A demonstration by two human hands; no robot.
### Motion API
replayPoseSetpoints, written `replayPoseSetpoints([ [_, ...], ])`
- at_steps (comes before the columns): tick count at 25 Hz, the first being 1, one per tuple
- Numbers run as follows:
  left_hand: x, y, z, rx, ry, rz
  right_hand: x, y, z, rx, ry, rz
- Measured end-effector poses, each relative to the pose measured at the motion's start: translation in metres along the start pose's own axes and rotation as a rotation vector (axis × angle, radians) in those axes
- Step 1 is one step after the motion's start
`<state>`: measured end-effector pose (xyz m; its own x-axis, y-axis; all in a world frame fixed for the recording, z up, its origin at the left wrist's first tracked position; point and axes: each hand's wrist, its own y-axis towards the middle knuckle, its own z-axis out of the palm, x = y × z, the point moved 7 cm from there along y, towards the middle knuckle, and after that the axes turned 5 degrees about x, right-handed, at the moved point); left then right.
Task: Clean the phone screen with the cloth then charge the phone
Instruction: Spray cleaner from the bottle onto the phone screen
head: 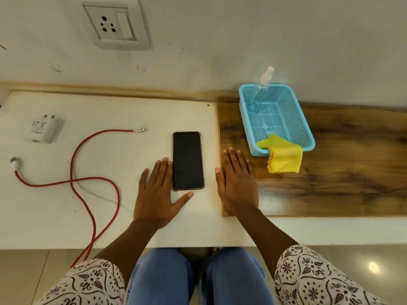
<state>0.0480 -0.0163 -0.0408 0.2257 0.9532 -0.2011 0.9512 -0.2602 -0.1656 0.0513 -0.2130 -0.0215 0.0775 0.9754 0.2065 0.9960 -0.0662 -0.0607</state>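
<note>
Here, a red cable (94, 183) loops across a smooth white tabletop (110, 111), drops over the front edge and vanishes behind a patterned sleeve (88, 282). Both of its metal-tipped plugs lie loose on the surface. The print on the white charger block (45, 128) is too small to read. A yellow cloth (284, 157) with a scalloped edge hangs over the corner of a perforated blue plastic basket (293, 119), and its inner part is hidden. A clear spray bottle (261, 91) leans inside the basket, which stands on a dark-grained wooden board (341, 172).

The phone (187, 160), a dark glossy rectangle in a bumpered case, lies face up between the hands. The left hand (155, 194) lies flat just beside it, fingers straight, grasping nothing. The right hand (236, 183) is spread flat at the board's edge, likewise released. A white wall socket (115, 26) sits above.
</note>
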Motion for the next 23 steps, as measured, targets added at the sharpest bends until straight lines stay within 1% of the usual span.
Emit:
replayPoseSetpoints([
  [23,-0.0009,-0.0008,-0.0037,-0.033,-0.026,0.002,0.0000,-0.0003,-0.0028,-0.049,0.013,-0.004],
])
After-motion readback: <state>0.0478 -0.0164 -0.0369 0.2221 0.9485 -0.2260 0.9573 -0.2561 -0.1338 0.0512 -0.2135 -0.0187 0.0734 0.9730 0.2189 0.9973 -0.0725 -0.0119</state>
